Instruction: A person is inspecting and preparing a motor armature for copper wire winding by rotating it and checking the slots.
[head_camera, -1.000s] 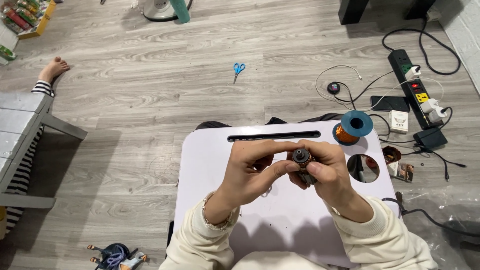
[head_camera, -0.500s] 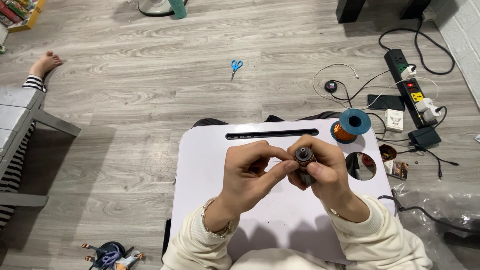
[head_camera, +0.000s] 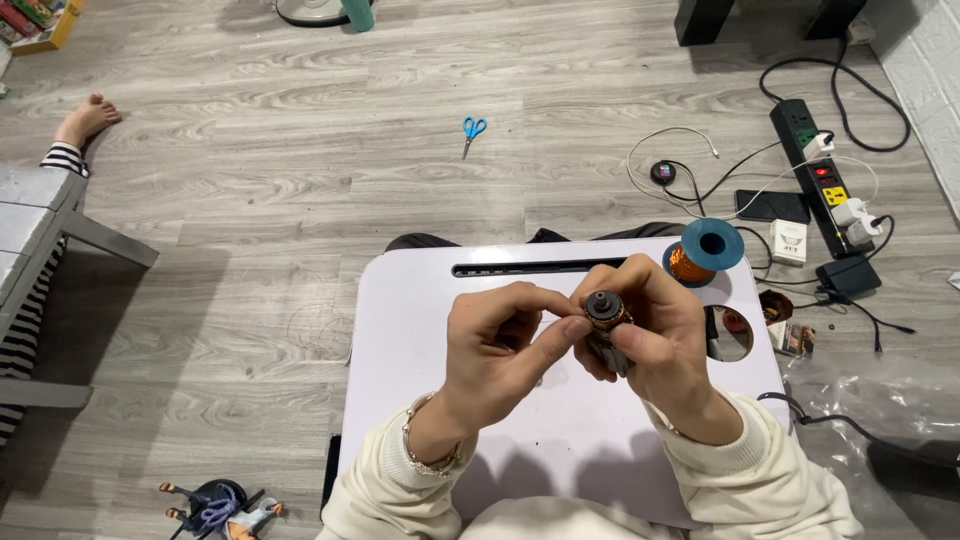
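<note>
R hand (head_camera: 655, 335) is wrapping its fingers tight around a small motor armature (head_camera: 606, 318), a dark metal core w/ copper windings showing near its top end. L hand (head_camera: 500, 350) is pinching narrow at the armature's top, thumb & index tip touching the copper band; whether a strand of wire is running btwn those fingertips, can't tell. The armature is hanging in the air just above the white lap desk (head_camera: 420, 330), over its middle.

Handling, as a judgement: it's looking dense & stiff for its size, heavy-ish, steel body not likely slippery. The windings are looking thin & easy to nick, so the safer grip is seeming to be the laminated body or shaft, not the copper.

Going outward, all relative to the desk: a blue spool of copper wire (head_camera: 705, 250) is sitting at its far right corner, beside a round cut-out (head_camera: 738, 333) in the desk's right edge. A small white box (head_camera: 788, 241) w/ dark print is lying on the floor just beyond that corner, next to a dark phone (head_camera: 773, 206). Further right a black power strip (head_camera: 815, 170) is running away from the desk, w/ red & yellow switch labels & white plugs in it. A small crumpled brown-and-white packet (head_camera: 790, 335) is lying just off the right edge, clear plastic wrap (head_camera: 880, 400) beyond it. Blue-handled scissors (head_camera: 472, 130) are lying well beyond the far edge. A small figurine (head_camera: 220, 505) is lying off the near left corner
</note>
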